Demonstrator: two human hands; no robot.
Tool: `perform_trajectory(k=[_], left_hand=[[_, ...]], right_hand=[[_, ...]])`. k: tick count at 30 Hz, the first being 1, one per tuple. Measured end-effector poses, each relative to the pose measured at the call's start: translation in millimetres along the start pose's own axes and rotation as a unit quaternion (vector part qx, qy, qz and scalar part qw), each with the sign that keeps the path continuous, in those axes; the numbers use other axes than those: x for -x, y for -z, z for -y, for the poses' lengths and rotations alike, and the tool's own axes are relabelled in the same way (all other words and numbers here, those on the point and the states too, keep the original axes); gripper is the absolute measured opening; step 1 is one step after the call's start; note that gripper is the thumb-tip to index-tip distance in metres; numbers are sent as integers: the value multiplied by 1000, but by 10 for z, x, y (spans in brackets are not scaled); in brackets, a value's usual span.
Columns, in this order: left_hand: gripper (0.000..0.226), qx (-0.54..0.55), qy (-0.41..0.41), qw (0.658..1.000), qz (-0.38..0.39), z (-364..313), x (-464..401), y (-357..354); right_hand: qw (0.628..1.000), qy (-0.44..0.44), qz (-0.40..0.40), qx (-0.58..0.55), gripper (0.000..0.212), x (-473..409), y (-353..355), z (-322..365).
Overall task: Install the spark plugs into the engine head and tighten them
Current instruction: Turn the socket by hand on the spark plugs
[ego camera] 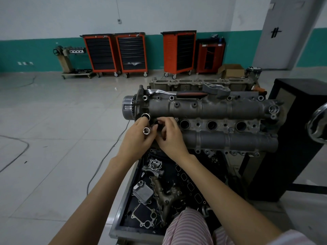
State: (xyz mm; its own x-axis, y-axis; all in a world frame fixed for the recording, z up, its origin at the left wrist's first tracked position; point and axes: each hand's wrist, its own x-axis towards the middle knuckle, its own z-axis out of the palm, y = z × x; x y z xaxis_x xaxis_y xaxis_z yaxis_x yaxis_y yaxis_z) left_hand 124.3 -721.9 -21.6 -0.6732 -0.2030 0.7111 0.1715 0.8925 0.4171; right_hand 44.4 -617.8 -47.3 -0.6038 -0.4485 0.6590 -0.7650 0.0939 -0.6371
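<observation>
- Now both hands are seen together at the leftmost plug well of the engine head (221, 110), just left of centre in the frame.
- A chrome socket (146, 130) is gripped in the curled fingers of the left hand (139, 137), its open end turned up toward the camera.
- The right hand (170, 137) is curled right beside it, fingertips pinched at the mouth of the well; what is pinched there is hidden, so no spark plug can be made out.
- Three more plug wells (212, 125) are seen open in a row to the right, between the two grey cam covers.
- A ratchet wrench (177, 93) with a red and black grip is laid along the upper edge of the head, well apart from both hands.
- Loose engine parts are spread in the black tray (123, 206) at lower centre.
</observation>
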Motion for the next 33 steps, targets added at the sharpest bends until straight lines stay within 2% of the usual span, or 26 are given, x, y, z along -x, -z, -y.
perform_trajectory(k=[7, 12, 20, 28, 33], left_hand=[[28, 19, -27, 995, -90, -207, 84, 145], [33, 94, 56, 981, -159, -240, 166, 202], [36, 86, 41, 974, -206, -515, 183, 299], [37, 74, -15, 975, -208, -936, 160, 66], [32, 47, -80, 978, -188, -997, 143, -153]], right_hand=[[994, -56, -61, -73, 34, 95, 43, 36], [986, -88, -82, -112, 34, 136, 122, 21], [983, -121, -89, -104, 29, 142, 334, -120], [975, -154, -126, -103, 26, 172, 647, -300], [977, -163, -104, -89, 22, 177, 799, -377]])
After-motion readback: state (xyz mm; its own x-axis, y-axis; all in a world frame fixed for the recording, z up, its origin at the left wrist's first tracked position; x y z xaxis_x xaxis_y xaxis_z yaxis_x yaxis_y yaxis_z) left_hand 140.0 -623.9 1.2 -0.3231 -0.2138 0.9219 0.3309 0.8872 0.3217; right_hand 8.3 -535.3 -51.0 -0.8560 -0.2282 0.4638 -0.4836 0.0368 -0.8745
